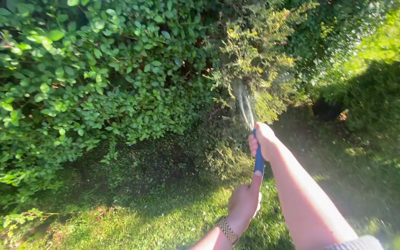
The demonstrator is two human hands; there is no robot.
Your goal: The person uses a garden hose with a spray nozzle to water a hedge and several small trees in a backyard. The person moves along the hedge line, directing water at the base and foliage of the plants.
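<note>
A blue hose (259,163) runs up the lower middle of the frame, a slim, smooth tube of deep blue, and only a short stretch of it shows between the two hands that hold it. The right hand (265,139) sits just right of centre with its fingers curled tight around the upper end of the hose, so that the tip itself is hidden under them. From that fist a thin, pale fan of water spray (245,104) shoots up and slightly left, glinting white in the sun against the foliage. Lower down, the left hand (245,201) closes around the hose from beneath, the fingers wrapped around it and the thumb laid along the blue tube; a woven, gold-toned wristband (227,230) circles that wrist near the bottom edge. The right forearm stretches from the lower right corner, brightly lit. A broad-leaved bush (70,78) fills the upper left of the frame, glossy green and partly in shade, and a finer, yellowish shrub (255,51) stands in the upper middle behind the spray. Grass (163,217) covers the bottom of the frame, sunlit in patches and dark under the bush.
</note>
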